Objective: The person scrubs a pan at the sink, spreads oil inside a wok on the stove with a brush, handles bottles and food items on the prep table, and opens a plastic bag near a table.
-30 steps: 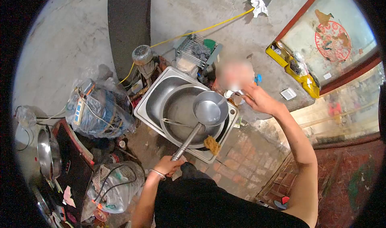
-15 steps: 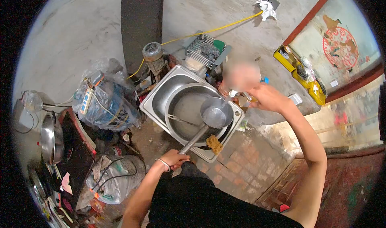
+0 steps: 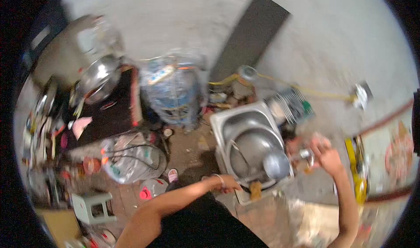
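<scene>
one ladle (image 3: pixel 276 164) is clasped in the left hand (image 3: pixel 226 183), its bowl over the right side of the metal basin (image 3: pixel 257 148); the right hand (image 3: pixel 329 158) is beside the tap (image 3: pixel 305 153), its grip too blurred to tell. the view has swung left, yet the ladle stays there.

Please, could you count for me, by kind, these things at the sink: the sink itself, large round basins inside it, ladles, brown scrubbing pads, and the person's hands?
Sink: 1
Large round basin: 1
Ladle: 1
Brown scrubbing pad: 1
Hands: 2 (left hand, right hand)
Total: 6
</scene>
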Action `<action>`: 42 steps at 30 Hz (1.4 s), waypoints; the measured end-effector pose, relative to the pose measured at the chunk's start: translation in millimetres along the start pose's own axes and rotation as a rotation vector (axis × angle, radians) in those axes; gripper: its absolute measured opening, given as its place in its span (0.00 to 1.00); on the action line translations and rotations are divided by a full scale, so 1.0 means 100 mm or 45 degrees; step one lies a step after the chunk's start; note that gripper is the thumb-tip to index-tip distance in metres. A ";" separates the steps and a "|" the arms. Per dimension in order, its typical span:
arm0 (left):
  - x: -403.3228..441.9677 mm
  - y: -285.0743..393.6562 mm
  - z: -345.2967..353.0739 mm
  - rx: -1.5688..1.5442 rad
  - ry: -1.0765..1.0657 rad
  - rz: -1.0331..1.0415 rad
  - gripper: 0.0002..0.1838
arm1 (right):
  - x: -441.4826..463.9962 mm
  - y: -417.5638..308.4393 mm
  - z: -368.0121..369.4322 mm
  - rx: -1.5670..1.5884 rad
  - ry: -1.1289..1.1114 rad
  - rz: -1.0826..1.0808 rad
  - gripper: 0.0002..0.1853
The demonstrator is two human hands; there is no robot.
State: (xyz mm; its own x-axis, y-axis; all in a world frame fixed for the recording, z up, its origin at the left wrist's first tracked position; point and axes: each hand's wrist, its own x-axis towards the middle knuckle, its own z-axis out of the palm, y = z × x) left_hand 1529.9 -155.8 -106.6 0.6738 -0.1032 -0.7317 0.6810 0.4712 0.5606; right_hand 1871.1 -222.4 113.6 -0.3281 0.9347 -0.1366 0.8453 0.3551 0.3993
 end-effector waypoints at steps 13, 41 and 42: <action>-1.69 -0.33 -0.77 -0.120 0.154 0.310 0.18 | 0.19 -0.54 0.09 0.102 -0.042 0.904 0.22; -5.28 -1.85 -3.19 0.221 2.795 0.138 0.17 | -0.25 -0.48 0.99 0.352 0.251 1.340 0.30; -5.27 -1.86 -3.21 0.238 2.839 0.072 0.19 | -0.25 -0.49 1.03 0.753 0.397 1.351 0.31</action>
State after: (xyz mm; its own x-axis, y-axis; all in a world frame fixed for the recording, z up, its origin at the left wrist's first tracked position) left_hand 955.9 91.7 50.7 -0.5280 0.8177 0.2294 0.7804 0.3605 0.5109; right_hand 1881.4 -261.1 4.5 0.6119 0.7488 0.2548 0.7864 -0.5413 -0.2976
